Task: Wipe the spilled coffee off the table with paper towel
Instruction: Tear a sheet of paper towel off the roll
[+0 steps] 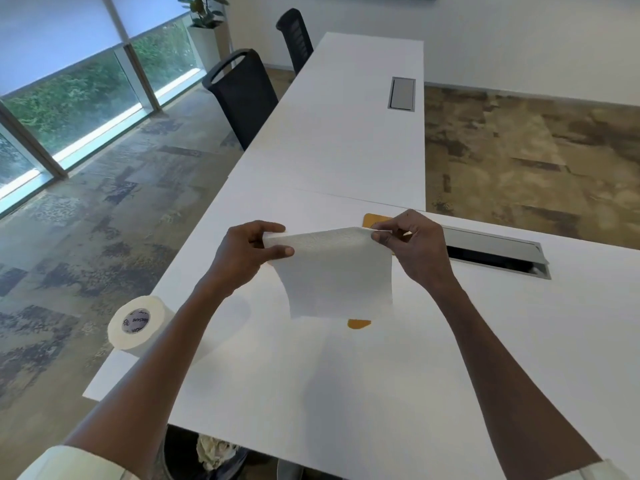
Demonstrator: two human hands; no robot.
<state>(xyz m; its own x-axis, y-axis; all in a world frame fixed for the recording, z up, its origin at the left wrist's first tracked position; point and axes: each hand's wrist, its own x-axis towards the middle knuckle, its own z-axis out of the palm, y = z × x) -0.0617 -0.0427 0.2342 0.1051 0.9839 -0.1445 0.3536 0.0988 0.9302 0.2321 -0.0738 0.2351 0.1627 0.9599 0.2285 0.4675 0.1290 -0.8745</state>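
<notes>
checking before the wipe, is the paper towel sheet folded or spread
Spread: the paper towel sheet hangs flat, pinched between left hand and right hand.

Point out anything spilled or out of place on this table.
A brown coffee spill sits on the white table, partly hidden behind the paper towel sheet held up by the left hand and right hand. Nothing else stands out.

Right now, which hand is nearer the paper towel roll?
Left. The left hand pinches the sheet's left top corner, above and right of the paper towel roll at the table's left edge. The right hand holds the opposite corner, farther right.
</notes>
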